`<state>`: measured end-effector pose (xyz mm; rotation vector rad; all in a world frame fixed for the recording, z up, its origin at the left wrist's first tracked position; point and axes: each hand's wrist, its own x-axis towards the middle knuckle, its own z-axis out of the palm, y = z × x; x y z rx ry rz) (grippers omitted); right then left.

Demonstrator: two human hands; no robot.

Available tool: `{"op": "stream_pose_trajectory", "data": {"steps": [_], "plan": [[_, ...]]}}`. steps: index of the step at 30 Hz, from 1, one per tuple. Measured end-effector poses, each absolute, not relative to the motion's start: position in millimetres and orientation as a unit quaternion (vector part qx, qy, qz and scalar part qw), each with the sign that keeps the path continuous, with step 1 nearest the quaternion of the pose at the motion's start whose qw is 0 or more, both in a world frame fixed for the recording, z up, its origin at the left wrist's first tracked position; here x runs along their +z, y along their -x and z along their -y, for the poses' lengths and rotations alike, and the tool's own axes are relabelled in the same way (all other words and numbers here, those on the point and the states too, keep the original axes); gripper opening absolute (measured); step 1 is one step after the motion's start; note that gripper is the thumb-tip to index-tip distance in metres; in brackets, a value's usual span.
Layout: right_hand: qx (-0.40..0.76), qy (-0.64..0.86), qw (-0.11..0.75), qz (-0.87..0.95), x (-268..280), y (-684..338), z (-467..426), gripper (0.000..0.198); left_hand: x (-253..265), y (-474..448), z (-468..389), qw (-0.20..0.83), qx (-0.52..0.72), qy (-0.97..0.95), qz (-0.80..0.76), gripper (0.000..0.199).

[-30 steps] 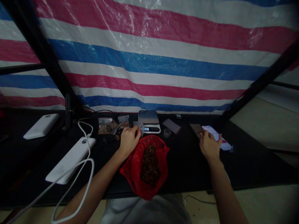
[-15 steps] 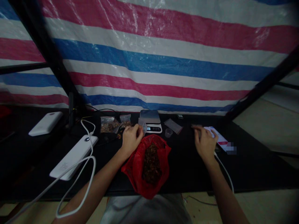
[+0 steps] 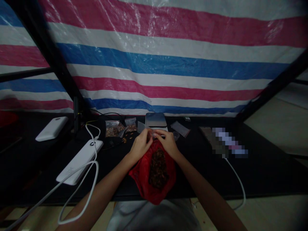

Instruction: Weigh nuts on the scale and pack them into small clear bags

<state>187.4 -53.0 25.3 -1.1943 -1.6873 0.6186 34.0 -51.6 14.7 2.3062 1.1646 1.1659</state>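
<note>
My left hand [image 3: 141, 143] and my right hand [image 3: 167, 142] meet above the far rim of a red plastic bag [image 3: 143, 183]. Their fingers are pinched together around a small clear plastic piece [image 3: 154, 135], mostly covered by the fingertips, so I cannot tell its exact kind. Dark brown dried bits [image 3: 158, 170] fill the open bag. Just beyond my hands is a digital scale [image 3: 156, 120] with a metal top, its front partly hidden. A small clear cup [image 3: 176, 136] shows beside my right hand.
Filled zip bags [image 3: 112, 129] and loose bits [image 3: 127, 137] lie left of the scale. An empty-looking clear bag [image 3: 180, 129] lies right of it. A white power bank [image 3: 79, 163] with a looping cable, another white device [image 3: 51, 129] and a partly blurred phone [image 3: 209, 138] rest on the black table.
My right hand has left the phone on the right and come to the middle, joining my left hand at the clear plastic piece. My left hand has shifted slightly right.
</note>
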Motion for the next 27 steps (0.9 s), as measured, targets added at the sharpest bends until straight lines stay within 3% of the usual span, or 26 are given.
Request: {"op": "stream_pose_trajectory", "data": {"steps": [4,9,15,19,23,27], "plan": [[0.298,0.493,0.497,0.649,19.5,-193.2,51.8,0.020,12.2,-37.6,53.7,0.123,0.400,-0.818,-0.394,0.016],[0.272,0.499,0.501,0.652,17.5,-190.3,50.5,0.018,14.1,-36.2,53.9,0.063,0.417,-0.800,-0.426,0.012],[0.266,0.485,0.489,0.674,18.9,-187.9,53.2,0.018,12.1,-39.8,54.0,0.100,0.354,-0.796,-0.480,0.014],[0.229,0.525,0.490,0.657,16.3,-188.0,51.8,0.019,10.6,-37.6,56.5,0.006,0.379,-0.799,-0.467,0.007],[0.268,0.530,0.504,0.627,14.3,-188.5,50.3,0.017,18.7,-33.7,59.7,-0.065,0.394,-0.835,-0.379,0.021],[0.321,0.501,0.516,0.617,15.6,-191.1,49.3,0.015,28.7,-34.8,58.6,-0.034,0.337,-0.890,-0.306,0.044]]}}
